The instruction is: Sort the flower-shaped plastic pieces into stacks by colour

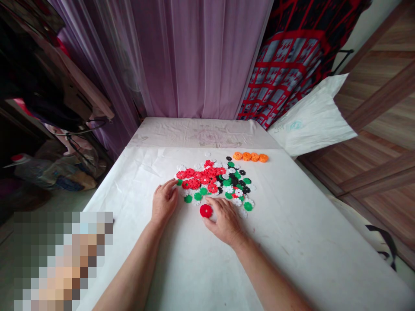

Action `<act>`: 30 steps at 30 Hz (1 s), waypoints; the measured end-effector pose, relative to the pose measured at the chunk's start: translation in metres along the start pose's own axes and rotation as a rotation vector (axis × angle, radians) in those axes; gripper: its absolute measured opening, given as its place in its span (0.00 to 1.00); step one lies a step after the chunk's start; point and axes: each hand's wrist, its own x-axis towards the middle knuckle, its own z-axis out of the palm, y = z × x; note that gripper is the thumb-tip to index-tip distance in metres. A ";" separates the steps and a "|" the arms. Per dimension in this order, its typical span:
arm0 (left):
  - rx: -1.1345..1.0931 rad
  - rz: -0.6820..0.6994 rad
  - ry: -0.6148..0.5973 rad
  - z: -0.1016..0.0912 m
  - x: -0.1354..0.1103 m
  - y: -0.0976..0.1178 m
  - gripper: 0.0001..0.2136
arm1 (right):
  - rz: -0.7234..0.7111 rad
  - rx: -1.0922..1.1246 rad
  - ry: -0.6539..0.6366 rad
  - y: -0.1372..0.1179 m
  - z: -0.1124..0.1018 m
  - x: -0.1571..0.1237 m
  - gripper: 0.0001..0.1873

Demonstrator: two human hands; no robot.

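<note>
Flat, round plastic pieces with notched edges, like snowflake building discs, lie in a loose pile. Red discs (204,177) gather at its upper left, with green discs (247,206), white discs (239,192) and black discs (246,189) around them. My right hand (227,219) is at the pile's near edge, thumb and fingers curled round a red disc (205,211), which looks thick, maybe a small stack. At the left edge rests my left hand (164,200), fingers stretched out and their tips beside a green disc (179,182); nothing shows in it.
Behind the pile, several orange discs (247,157) stand in a row on the white-covered table (191,268). A white bag (311,116) leans at the right edge. Purple curtains (194,60) hang beyond. Clothes (61,82) hang at the left.
</note>
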 end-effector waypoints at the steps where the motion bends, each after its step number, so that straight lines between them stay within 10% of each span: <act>1: 0.003 0.002 0.003 0.000 0.000 0.000 0.15 | 0.001 -0.002 -0.003 0.000 0.000 0.000 0.25; 15: 0.033 0.018 0.047 0.006 0.003 -0.007 0.18 | -0.017 0.065 0.101 0.006 0.001 0.036 0.13; 22: 0.041 0.052 0.047 0.007 0.003 -0.008 0.17 | -0.006 0.032 -0.048 0.004 0.017 0.099 0.11; 30: 0.048 0.055 0.031 0.004 0.002 -0.003 0.16 | 0.019 0.015 -0.093 0.006 0.027 0.101 0.09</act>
